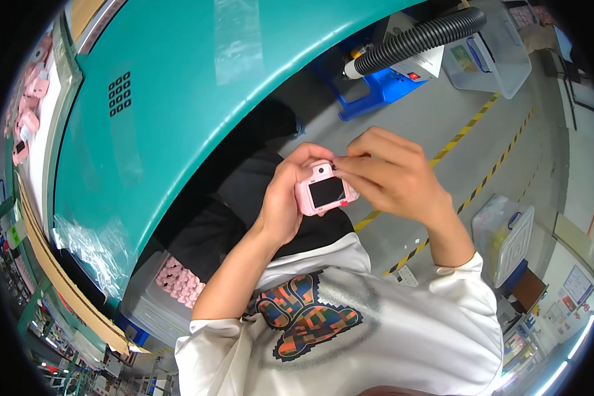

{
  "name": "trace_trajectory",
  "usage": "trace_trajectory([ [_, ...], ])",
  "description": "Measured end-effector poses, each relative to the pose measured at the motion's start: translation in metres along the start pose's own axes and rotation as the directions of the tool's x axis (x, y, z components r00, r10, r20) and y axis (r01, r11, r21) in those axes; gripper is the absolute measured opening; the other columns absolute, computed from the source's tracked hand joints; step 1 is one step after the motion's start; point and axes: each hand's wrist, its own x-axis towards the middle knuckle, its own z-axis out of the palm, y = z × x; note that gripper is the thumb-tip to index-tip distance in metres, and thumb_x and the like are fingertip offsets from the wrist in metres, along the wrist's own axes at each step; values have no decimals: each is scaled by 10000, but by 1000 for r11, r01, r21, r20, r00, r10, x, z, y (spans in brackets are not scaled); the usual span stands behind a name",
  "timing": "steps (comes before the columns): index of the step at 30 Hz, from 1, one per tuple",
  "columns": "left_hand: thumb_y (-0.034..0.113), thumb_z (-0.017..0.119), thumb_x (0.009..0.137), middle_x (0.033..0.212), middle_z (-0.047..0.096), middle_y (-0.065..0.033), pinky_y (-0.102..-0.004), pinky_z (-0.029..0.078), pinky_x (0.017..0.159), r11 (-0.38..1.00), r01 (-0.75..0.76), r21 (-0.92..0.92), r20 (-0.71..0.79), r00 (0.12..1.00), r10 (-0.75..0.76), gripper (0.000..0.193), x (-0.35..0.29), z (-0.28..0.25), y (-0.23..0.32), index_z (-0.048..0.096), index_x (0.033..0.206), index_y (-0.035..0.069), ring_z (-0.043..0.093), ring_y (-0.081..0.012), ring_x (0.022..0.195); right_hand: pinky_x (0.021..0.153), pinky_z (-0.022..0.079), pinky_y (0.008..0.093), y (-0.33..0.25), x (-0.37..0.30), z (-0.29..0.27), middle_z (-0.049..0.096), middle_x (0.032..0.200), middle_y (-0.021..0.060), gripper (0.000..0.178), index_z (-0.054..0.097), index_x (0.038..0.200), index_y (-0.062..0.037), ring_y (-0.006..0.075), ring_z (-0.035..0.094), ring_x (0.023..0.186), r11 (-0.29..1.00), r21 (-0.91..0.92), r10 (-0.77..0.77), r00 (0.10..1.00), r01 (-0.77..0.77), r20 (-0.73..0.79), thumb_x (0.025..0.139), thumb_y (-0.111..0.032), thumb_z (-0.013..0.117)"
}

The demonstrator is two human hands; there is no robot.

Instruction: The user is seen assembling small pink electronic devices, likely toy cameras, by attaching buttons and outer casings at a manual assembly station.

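I am holding a small pink toy camera (325,189) up in front of my chest, over my lap, its dark screen facing me and its round lens ring pointing away at the top. My left hand (285,198) is wrapping around its left side, fingers curled closed behind the body and thumb lying along the near edge. My right hand (393,175) is arching over the camera from the right, fingers bent and bunched together, with the fingertips (340,165) pinching at the camera's top right corner; I cannot tell whether anything small is caught between them. Below my hands, my white T-shirt (402,330) with a colourful bear print is filling the near part of the view. To the left, a teal workbench top (178,86) is curving away, with more pink cameras (30,112) lining a shelf at its far left side. Under the bench, a grey bin is holding a heap of pink parts (178,280). On the right, a clear plastic box (501,234) is standing on the grey floor beside the yellow and black striped tape (482,181). Far off, a black ribbed hose (416,39) is lying over a blue stand.
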Motion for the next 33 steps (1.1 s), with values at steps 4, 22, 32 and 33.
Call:
trace_trajectory([
  [4,217,435,923,1069,666,-111,-245,457,609,978,-147,148,-17,988,151,421,-33,11,8,604,1235,-11,581,-179,839,595,420,287,-32,20,-7,617,854,64,100,717,832,2,182,490,659,979,-125,-143,979,161,144,746,29,762],
  [22,23,429,880,1055,649,-102,-218,402,661,901,-337,274,78,941,329,436,-101,17,26,587,1282,-30,502,-134,813,565,399,287,-102,46,-6,607,853,68,103,688,825,21,181,458,636,903,-155,-359,902,401,242,728,28,724],
  [32,15,429,863,1071,662,-120,-233,440,709,819,-450,355,118,891,438,437,-106,24,29,594,1261,-59,545,-150,861,575,390,275,-114,50,-9,622,865,71,114,717,857,11,166,468,646,876,-196,-384,883,441,270,746,16,742],
  [33,16,432,862,1079,667,-126,-238,449,725,831,-454,320,106,889,445,432,-106,25,28,598,1254,-60,555,-155,870,581,391,274,-115,50,-6,627,869,71,117,722,860,7,165,471,651,873,-215,-382,889,437,252,746,16,744],
])
